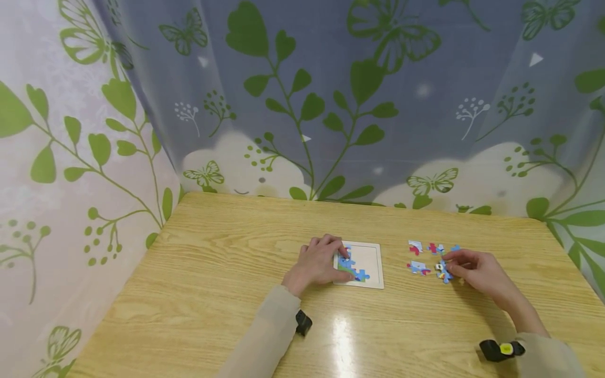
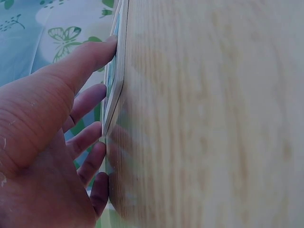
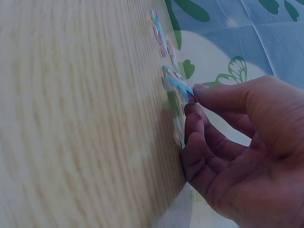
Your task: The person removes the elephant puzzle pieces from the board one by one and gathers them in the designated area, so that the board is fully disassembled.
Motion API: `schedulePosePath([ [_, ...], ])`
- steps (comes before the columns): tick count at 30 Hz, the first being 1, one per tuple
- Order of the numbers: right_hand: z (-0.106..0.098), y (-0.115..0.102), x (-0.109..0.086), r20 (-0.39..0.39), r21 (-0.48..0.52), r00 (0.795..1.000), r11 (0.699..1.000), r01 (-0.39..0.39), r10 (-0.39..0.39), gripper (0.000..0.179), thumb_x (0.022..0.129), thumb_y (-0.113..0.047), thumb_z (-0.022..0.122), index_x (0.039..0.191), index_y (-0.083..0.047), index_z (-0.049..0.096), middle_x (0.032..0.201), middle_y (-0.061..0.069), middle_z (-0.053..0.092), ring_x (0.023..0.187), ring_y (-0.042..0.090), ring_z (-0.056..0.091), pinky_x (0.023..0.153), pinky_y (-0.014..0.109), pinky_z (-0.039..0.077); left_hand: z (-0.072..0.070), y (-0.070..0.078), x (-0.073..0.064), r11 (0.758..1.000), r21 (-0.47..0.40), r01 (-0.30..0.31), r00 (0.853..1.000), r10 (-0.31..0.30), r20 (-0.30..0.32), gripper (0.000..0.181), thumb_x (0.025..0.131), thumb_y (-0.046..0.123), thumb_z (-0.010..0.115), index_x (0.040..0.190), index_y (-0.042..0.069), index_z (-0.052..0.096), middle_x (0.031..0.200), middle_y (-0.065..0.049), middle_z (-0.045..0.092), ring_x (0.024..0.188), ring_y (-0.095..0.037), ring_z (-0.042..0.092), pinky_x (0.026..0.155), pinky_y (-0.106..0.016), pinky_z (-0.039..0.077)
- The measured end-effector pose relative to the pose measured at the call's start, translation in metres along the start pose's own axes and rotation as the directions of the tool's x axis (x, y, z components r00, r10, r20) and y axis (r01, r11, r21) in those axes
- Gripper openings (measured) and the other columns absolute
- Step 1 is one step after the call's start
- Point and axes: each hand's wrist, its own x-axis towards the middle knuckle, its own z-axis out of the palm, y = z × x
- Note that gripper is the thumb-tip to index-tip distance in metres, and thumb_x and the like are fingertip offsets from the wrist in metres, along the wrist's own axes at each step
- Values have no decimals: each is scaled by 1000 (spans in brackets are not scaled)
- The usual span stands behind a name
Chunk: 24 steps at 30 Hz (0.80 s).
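My left hand (image 1: 319, 261) rests at the left side of a pale puzzle board (image 1: 373, 262). Its thumb and index fingertip touch the board's face, while the other fingers lie spread beside the edge in the left wrist view. Joined blue and green puzzle pieces (image 1: 362, 275) fill the board's left and lower part, partly covered by this hand. To the right, my right hand (image 1: 482, 273) pinches a blue puzzle piece (image 1: 443, 272) between thumb and fingers. In the right wrist view that puzzle piece (image 3: 176, 82) is tilted, raised off the wood at one side.
Loose puzzle pieces lie around the right hand: a white-red piece (image 1: 415, 247), a blue-red piece (image 1: 418, 268) and a red piece (image 1: 433, 248). The wooden table (image 1: 227, 252) meets a leaf-patterned curtain (image 1: 331, 131) at the back.
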Motion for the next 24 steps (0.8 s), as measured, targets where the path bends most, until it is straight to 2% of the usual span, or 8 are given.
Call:
schedulePosePath([
  [8,0,2,-1,4,8,1000,1000,-27,27,39,104,-30,61,129,0,64,112,9,74,83,2,61,63,28,49,0,0,0,1000,5,-6,1000,6,-3,39,84,54,78,111,32,62,157,4,44,139,-32,41,107,-56,33],
  [15,2,-4,-5,-32,-11,999,1000,4,-4,39,102,-31,64,125,0,67,106,8,74,81,3,63,64,27,52,1,0,1,1000,0,-9,1000,9,-3,39,84,54,78,112,31,62,157,4,44,139,-32,40,108,-56,33],
  [24,13,-18,-8,-59,-26,996,998,59,-61,33,102,-28,64,122,-3,69,112,17,73,83,4,66,65,28,54,0,-7,0,998,-32,-49,998,49,25,41,87,51,75,118,29,61,160,0,41,142,-35,37,108,-57,31],
])
